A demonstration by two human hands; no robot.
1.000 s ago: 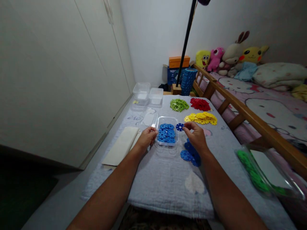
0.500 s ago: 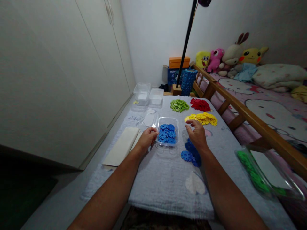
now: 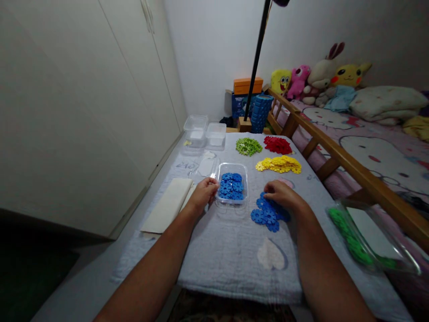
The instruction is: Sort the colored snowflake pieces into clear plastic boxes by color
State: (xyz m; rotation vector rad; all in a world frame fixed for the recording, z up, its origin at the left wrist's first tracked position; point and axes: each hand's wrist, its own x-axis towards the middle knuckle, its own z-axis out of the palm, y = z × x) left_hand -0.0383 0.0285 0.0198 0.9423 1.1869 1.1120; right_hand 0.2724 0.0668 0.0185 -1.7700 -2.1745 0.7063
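A clear plastic tub (image 3: 245,180) holding several blue snowflake discs (image 3: 231,186) stands on the grey quilted cloth (image 3: 231,250). My left hand (image 3: 203,193) grips the tub's left rim with curled fingers. A loose heap of blue discs (image 3: 266,213) lies to the right of the tub. My right hand (image 3: 281,195) rests on the top of that heap, fingers bent down and closing on the discs. Whether a disc is pinched between them is hidden.
Green (image 3: 248,146), red (image 3: 278,145) and yellow (image 3: 279,164) disc piles lie beyond the tub. Two empty clear tubs (image 3: 206,132) and a lid (image 3: 205,166) sit at the back left. A clear bag with green discs (image 3: 363,239) lies at right by a wooden bed rail (image 3: 338,153). A black pole (image 3: 256,60) stands behind.
My right hand dropped the blue disc it held over the tub, then drew back and down onto the loose blue heap. The left hand stayed on the tub's rim.
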